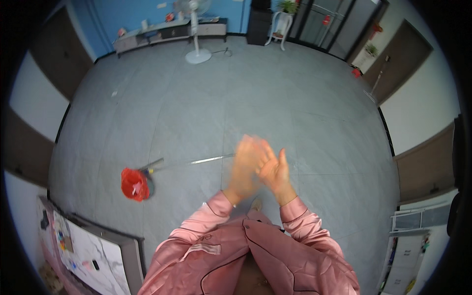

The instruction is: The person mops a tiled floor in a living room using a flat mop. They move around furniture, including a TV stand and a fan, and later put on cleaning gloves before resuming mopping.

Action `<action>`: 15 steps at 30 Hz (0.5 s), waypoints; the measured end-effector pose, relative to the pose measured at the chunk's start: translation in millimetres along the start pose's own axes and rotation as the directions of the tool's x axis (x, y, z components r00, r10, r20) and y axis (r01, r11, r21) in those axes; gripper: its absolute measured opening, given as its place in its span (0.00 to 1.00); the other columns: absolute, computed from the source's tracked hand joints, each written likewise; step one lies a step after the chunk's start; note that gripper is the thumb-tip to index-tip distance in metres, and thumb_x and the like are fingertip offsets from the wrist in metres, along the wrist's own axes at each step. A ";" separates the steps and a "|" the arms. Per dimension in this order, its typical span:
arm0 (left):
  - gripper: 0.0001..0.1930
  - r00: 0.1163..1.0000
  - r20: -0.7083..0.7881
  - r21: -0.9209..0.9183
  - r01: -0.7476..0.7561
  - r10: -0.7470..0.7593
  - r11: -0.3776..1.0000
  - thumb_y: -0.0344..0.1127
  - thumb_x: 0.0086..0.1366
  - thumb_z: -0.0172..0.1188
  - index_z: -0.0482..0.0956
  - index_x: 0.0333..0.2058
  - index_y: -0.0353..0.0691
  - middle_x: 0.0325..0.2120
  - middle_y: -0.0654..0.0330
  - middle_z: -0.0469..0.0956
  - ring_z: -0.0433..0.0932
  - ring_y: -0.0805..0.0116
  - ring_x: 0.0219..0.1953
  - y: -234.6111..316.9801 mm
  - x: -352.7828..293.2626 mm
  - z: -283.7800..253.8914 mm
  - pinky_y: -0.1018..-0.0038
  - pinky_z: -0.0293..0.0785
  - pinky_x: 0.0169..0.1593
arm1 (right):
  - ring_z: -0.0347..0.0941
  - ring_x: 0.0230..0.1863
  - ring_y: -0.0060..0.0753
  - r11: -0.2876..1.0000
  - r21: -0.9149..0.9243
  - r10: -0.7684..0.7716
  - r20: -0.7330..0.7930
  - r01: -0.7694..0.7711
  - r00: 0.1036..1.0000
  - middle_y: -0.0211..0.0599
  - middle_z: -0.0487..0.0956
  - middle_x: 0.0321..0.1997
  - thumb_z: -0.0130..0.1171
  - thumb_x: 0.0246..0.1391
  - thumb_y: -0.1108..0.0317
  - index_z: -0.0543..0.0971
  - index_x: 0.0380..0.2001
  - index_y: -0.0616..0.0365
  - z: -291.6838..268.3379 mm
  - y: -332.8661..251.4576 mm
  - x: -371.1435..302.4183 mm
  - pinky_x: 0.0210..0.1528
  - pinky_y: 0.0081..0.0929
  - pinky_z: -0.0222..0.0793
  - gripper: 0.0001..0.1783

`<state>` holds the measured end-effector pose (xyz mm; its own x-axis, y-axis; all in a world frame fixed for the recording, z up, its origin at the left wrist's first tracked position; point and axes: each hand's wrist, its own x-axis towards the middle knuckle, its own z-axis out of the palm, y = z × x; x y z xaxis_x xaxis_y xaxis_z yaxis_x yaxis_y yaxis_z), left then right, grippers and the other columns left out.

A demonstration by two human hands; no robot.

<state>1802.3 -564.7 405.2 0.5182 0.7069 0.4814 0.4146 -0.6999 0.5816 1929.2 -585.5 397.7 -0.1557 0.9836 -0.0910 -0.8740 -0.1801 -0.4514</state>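
My left hand is raised in front of my body, blurred by motion, its fingers stretched out in a long flat shape. Close beside it, my right hand is open with the palm showing and the thumb apart. The fingertips overlap in the picture; I cannot tell whether they touch. Neither hand shows anything in it. Beyond them a thin metal pole lies along the grey floor, its right end hidden behind my left hand. Toward its left end stands a bin lined with a red bag, something pinkish inside.
A white standing fan is before a low cabinet by the blue wall. A marble-patterned table with small items stands at near left. A mop leans by the right door, and a white shelf unit is at near right.
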 end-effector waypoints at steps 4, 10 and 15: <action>0.37 0.810 0.272 -0.146 -0.498 0.519 0.855 0.50 0.51 0.59 0.59 0.59 0.44 0.61 0.48 0.52 0.47 0.45 0.63 23.7 57.0 76.0 0.50 0.40 0.63 | 0.45 0.67 0.40 0.961 -0.277 -0.008 0.051 0.022 0.999 0.45 0.52 0.66 0.26 0.55 0.34 0.50 0.64 0.49 -34.6 -60.4 -23.3 0.65 0.43 0.40 0.41; 0.33 0.909 0.415 -0.206 0.064 0.028 0.977 0.47 0.55 0.58 0.62 0.57 0.40 0.59 0.47 0.56 0.55 0.48 0.60 -25.4 113.2 174.1 0.58 0.49 0.62 | 0.54 0.62 0.41 0.358 -0.816 -0.344 0.335 0.453 0.877 0.46 0.61 0.59 0.37 0.56 0.44 0.61 0.57 0.54 -52.9 -172.8 -17.7 0.63 0.39 0.46 0.32; 0.28 0.853 0.441 -0.681 0.116 0.278 0.723 0.40 0.58 0.57 0.63 0.55 0.36 0.54 0.51 0.65 0.64 0.59 0.55 -1.5 169.2 193.8 0.69 0.58 0.58 | 0.68 0.50 0.47 -0.362 -0.826 -0.146 0.507 0.431 0.849 0.45 0.74 0.45 0.50 0.53 0.55 0.74 0.42 0.59 -109.6 -216.5 17.2 0.55 0.41 0.59 0.20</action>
<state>2034.3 -463.8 358.6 0.8873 0.3639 0.2833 -0.1493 -0.3546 0.9230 2166.2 -530.6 396.6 -0.2384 0.8665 0.4387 0.6300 0.4817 -0.6092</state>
